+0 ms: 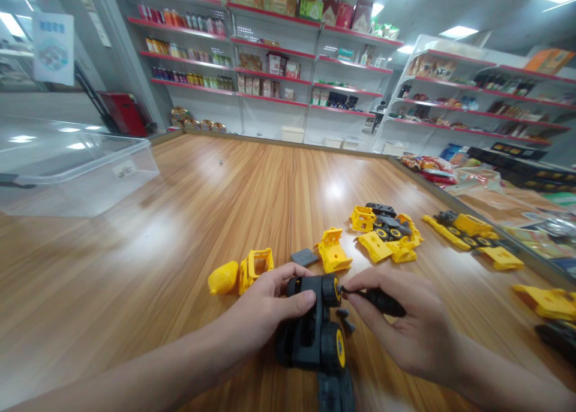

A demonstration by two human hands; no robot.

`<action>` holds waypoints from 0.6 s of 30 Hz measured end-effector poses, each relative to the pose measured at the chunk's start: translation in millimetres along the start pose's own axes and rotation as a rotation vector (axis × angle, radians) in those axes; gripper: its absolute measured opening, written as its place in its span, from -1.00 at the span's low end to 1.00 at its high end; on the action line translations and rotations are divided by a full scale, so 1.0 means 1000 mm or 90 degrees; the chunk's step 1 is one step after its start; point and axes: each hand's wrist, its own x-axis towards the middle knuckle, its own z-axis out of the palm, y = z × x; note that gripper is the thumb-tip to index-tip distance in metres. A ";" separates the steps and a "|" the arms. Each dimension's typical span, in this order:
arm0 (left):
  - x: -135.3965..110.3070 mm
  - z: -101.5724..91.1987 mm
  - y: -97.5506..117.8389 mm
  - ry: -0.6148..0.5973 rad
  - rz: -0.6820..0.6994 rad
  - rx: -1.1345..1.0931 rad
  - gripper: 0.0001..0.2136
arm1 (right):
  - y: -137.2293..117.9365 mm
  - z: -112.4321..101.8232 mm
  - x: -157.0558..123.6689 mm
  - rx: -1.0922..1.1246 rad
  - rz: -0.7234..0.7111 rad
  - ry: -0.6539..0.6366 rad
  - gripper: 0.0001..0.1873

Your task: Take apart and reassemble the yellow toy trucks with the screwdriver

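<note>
My left hand [288,298] is wrapped round a black toy truck chassis [306,340] with yellow-hubbed wheels, its thumb pressed on the top. In my right hand [400,316] is a black-handled screwdriver [382,301], its tip at the hub of the upper right wheel [332,289]. Small dark pieces [345,321] lie beside the chassis, and another black part [336,391] shows below it. Just beyond my left hand are a yellow mixer drum [224,278], a yellow cab frame [255,268] and a grey plate [304,256]. A yellow bracket-like part [333,251] lies past the wheel.
A pile of yellow and black toy parts [387,232] lies to the right, with more parts [472,232] near the table's right edge. A clear plastic bin [90,178] stands at the left. Stocked shelves [270,70] rise behind the wooden table [252,184].
</note>
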 end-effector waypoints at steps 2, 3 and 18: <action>0.000 0.000 0.000 0.018 -0.013 0.000 -0.71 | 0.001 0.000 0.002 0.015 -0.014 -0.008 -0.79; -0.001 0.001 0.001 0.027 -0.020 0.001 -0.71 | 0.002 0.001 0.003 0.026 -0.023 -0.011 -0.79; -0.001 0.003 0.004 0.063 -0.010 0.058 -0.67 | 0.004 0.004 0.003 0.042 -0.027 -0.035 -0.81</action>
